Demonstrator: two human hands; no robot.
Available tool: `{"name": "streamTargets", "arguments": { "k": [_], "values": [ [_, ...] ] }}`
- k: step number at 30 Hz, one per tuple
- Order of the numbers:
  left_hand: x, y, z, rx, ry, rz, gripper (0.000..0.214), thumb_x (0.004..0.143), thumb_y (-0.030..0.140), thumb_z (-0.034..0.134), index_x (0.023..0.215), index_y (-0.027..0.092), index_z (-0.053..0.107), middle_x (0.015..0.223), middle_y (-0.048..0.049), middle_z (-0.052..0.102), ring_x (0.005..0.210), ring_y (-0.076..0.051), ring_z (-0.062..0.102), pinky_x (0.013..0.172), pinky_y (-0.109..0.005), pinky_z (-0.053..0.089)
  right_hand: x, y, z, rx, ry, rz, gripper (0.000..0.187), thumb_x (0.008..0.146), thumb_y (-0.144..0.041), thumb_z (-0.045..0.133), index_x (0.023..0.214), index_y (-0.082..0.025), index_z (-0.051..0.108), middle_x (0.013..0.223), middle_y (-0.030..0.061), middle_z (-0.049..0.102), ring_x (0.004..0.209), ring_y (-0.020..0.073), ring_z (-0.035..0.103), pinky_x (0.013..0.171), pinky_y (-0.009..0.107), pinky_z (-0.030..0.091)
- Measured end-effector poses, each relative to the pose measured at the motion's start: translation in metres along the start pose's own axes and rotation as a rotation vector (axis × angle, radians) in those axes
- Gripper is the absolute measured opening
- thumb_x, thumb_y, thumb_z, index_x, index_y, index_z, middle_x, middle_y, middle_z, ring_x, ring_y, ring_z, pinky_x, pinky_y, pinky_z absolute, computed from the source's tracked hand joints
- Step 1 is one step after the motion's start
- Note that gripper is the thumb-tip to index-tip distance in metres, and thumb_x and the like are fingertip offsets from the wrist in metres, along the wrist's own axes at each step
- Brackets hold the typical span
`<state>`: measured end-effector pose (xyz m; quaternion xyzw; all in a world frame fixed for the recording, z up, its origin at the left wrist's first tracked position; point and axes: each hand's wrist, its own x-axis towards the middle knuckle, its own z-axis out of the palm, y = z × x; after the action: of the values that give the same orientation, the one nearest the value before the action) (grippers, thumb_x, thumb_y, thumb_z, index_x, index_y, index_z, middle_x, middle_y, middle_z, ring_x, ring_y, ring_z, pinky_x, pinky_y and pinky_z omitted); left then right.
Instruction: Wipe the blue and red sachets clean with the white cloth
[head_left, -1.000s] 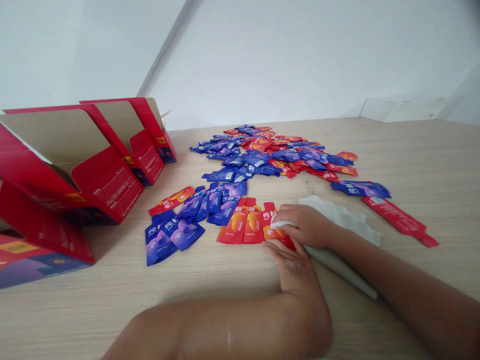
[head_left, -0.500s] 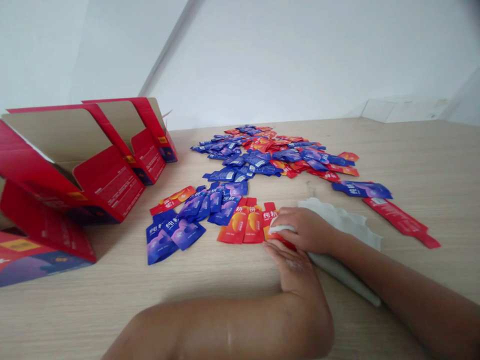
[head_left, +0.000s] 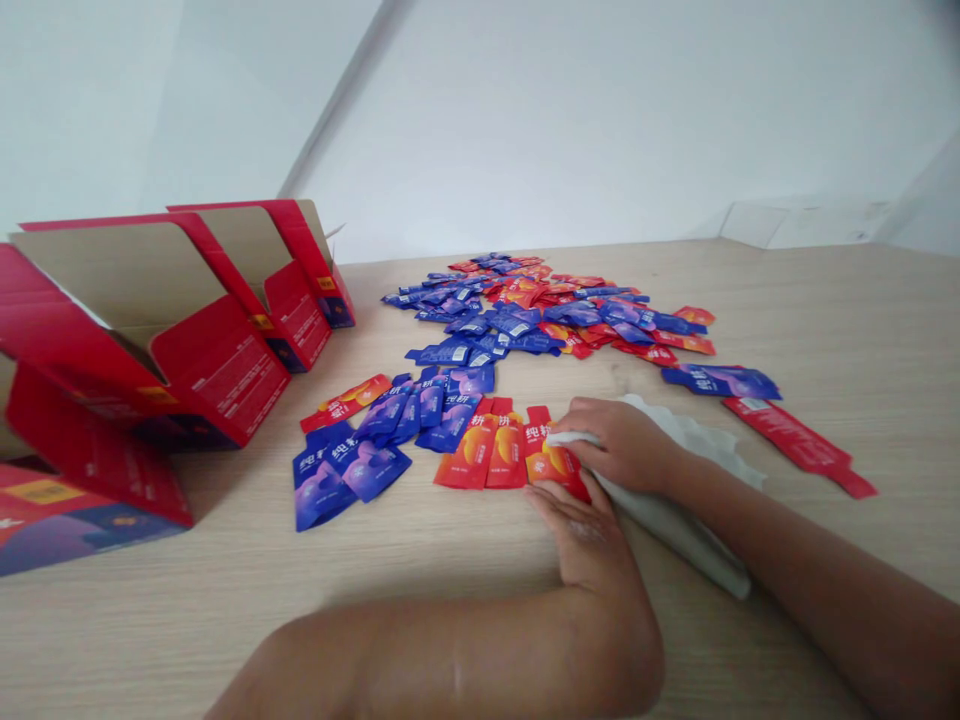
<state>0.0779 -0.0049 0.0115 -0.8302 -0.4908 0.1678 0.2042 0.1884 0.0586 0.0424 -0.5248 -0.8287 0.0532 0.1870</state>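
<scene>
My right hand (head_left: 619, 445) is closed on a bunched white cloth (head_left: 690, 435), whose folded tip pokes out past the fingers over a red sachet (head_left: 553, 462) with an orange fruit print. The rest of the cloth trails under the wrist and forearm across the table. My left hand (head_left: 581, 525) lies flat with fingers stretched, the fingertips against the lower edge of that same sachet. Two more red sachets (head_left: 487, 450) lie side by side just left of it. Further left are several purple-blue sachets (head_left: 371, 465), overlapping in a loose group.
Open red cartons (head_left: 217, 370) stand in a row along the left. Behind the hands spreads a large pile of mixed blue and red sachets (head_left: 514, 320). A blue sachet (head_left: 724, 381) and a red one (head_left: 802, 445) lie apart at right on the wooden table (head_left: 360, 620).
My right hand has drawn the cloth slightly right and up, uncovering more of the red sachet's front. My left hand stays almost where it was.
</scene>
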Motion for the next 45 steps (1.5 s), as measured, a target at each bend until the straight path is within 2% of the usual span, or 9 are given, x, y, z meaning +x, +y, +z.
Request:
{"name": "streamTargets", "arguments": {
  "k": [3, 7, 11, 15, 20, 27, 33, 37, 45],
  "values": [
    [-0.001, 0.0, 0.0, -0.05, 0.003, 0.021, 0.048, 0.085, 0.014, 0.034, 0.132, 0.009, 0.039, 0.12, -0.0279, 0.054, 0.111, -0.035, 0.051, 0.093, -0.056, 0.039, 0.0, -0.004, 0.003, 0.061, -0.087, -0.067, 0.024, 0.081, -0.02, 0.048, 0.097, -0.019, 0.067, 0.09, 0.0054, 0.064, 0.08, 0.0173, 0.057, 0.071, 0.027, 0.041],
    [-0.002, 0.0, -0.001, -0.067, 0.041, -0.008, 0.051, 0.084, 0.015, 0.037, 0.134, 0.006, 0.034, 0.12, -0.0318, 0.052, 0.109, -0.037, 0.053, 0.091, -0.058, 0.039, 0.007, 0.012, 0.009, 0.044, -0.067, 0.01, 0.025, 0.082, -0.019, 0.047, 0.097, -0.018, 0.066, 0.093, 0.0064, 0.065, 0.085, 0.0184, 0.058, 0.076, 0.028, 0.041],
    [-0.003, 0.0, -0.001, -0.078, 0.054, -0.045, 0.051, 0.084, 0.014, 0.039, 0.135, 0.01, 0.034, 0.119, -0.0292, 0.054, 0.108, -0.034, 0.054, 0.093, -0.057, 0.038, 0.008, 0.022, 0.008, -0.025, -0.04, 0.086, 0.024, 0.082, -0.019, 0.046, 0.094, -0.018, 0.066, 0.09, 0.0062, 0.064, 0.083, 0.0183, 0.058, 0.075, 0.028, 0.04],
    [-0.004, -0.001, -0.002, -0.077, 0.05, -0.026, 0.052, 0.083, 0.014, 0.04, 0.134, 0.008, 0.033, 0.12, -0.0277, 0.055, 0.109, -0.034, 0.053, 0.094, -0.057, 0.037, 0.003, 0.008, 0.004, -0.025, -0.006, 0.044, 0.024, 0.081, -0.019, 0.047, 0.096, -0.018, 0.065, 0.089, 0.0063, 0.062, 0.08, 0.0181, 0.057, 0.072, 0.028, 0.04],
    [-0.004, -0.002, 0.0, -0.151, 0.056, 0.011, 0.045, 0.081, 0.012, 0.042, 0.125, 0.007, 0.048, 0.121, -0.0264, 0.055, 0.111, -0.036, 0.051, 0.095, -0.059, 0.035, 0.003, -0.005, 0.007, 0.059, -0.079, -0.064, 0.023, 0.08, -0.019, 0.049, 0.095, -0.018, 0.066, 0.088, 0.0051, 0.063, 0.078, 0.017, 0.056, 0.07, 0.027, 0.04],
    [-0.004, -0.003, -0.003, -0.1, 0.056, -0.033, 0.052, 0.083, 0.012, 0.04, 0.134, 0.008, 0.034, 0.119, -0.0278, 0.055, 0.109, -0.034, 0.053, 0.094, -0.056, 0.038, 0.01, 0.019, 0.012, -0.01, -0.026, 0.081, 0.022, 0.081, -0.018, 0.047, 0.092, -0.017, 0.066, 0.09, 0.0066, 0.063, 0.083, 0.0181, 0.057, 0.076, 0.028, 0.04],
    [-0.005, 0.0, 0.002, -0.163, 0.116, -0.063, 0.05, 0.081, 0.01, 0.042, 0.131, 0.006, 0.039, 0.117, -0.0289, 0.056, 0.109, -0.033, 0.053, 0.095, -0.056, 0.037, 0.004, 0.005, 0.005, -0.012, 0.028, 0.023, 0.024, 0.08, -0.017, 0.048, 0.097, -0.017, 0.065, 0.091, 0.0066, 0.062, 0.083, 0.0181, 0.056, 0.075, 0.028, 0.04],
    [-0.004, -0.001, 0.002, -0.185, 0.107, -0.037, 0.046, 0.081, 0.011, 0.043, 0.127, 0.005, 0.046, 0.12, -0.0285, 0.054, 0.11, -0.035, 0.052, 0.095, -0.058, 0.036, 0.003, -0.002, 0.006, 0.028, -0.039, -0.046, 0.023, 0.079, -0.017, 0.048, 0.093, -0.018, 0.067, 0.088, 0.0054, 0.063, 0.081, 0.0178, 0.056, 0.073, 0.028, 0.04],
    [-0.005, -0.004, -0.006, -0.139, 0.047, -0.036, 0.054, 0.081, 0.011, 0.043, 0.134, 0.009, 0.033, 0.122, -0.0265, 0.054, 0.111, -0.033, 0.052, 0.095, -0.056, 0.036, 0.009, 0.019, 0.012, -0.008, -0.012, 0.067, 0.022, 0.08, -0.016, 0.048, 0.092, -0.017, 0.066, 0.089, 0.0066, 0.063, 0.083, 0.0183, 0.056, 0.075, 0.028, 0.039]
  ]
}}
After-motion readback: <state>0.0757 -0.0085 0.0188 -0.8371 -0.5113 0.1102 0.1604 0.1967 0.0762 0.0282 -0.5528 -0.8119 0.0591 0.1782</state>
